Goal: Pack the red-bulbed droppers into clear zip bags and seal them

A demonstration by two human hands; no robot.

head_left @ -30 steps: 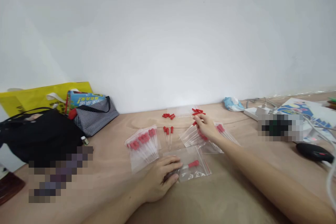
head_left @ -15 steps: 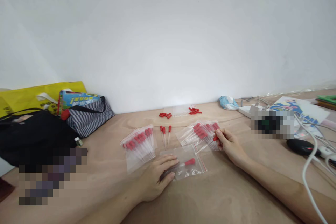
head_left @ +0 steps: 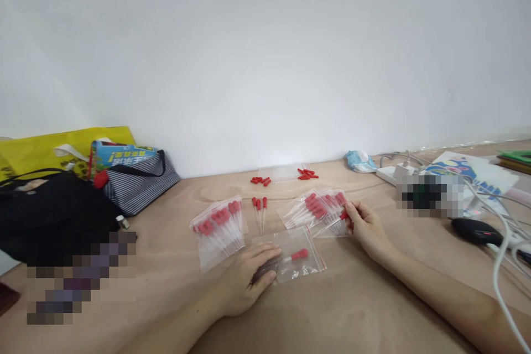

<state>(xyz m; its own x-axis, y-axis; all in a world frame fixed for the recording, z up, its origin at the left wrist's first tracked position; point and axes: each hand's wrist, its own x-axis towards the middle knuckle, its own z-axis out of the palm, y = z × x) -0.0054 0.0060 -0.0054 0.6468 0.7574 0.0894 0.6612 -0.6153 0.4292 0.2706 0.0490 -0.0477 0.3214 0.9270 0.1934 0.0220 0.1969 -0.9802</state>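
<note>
"Which way does that bagged dropper point(head_left: 299, 254) lie?"

"Nearly sideways: red bulb to the right, stem running left and a little towards us. It's inside the pouch point(head_left: 299, 272), flat under the left hand point(head_left: 249, 279), red-lined edge on the right."

"And that hand's fingers?"

"Stretched close together over the plastic, thumb spread away. Whether the thumb nips the pouch, I can't tell."

"The right hand point(head_left: 365, 227)?"

"Thumb and forefinger are clamped on the bulb of the held dropper point(head_left: 344, 214), just beyond the pouch's right end. Its stem slants left and towards us."

"Beyond that?"

"A left stack point(head_left: 220, 217) and a right stack point(head_left: 316, 209) of filled pouches, with three loose droppers point(head_left: 258, 204) between, bulbs away from us, stems pointing near. Farther back, two heaps of bulbs point(head_left: 266, 181) flank some tubes point(head_left: 285, 180)."

"What can't you make out?"

"The bagged dropper's tip, covered by the hand; part of the held bulb, behind the fingertips; and its stem's end, faint against the right stack."

"And the room?"

"Pale brown table point(head_left: 298, 321) with wood grain. A black bag point(head_left: 58, 215), striped bag point(head_left: 143, 180) and yellow bag point(head_left: 112, 135) crowd the left. On the right, a black device point(head_left: 473, 230), cables point(head_left: 496, 276) and something blue and crumpled point(head_left: 359, 160). Behind everything, a plain whitish wall point(head_left: 265, 66)."
</note>
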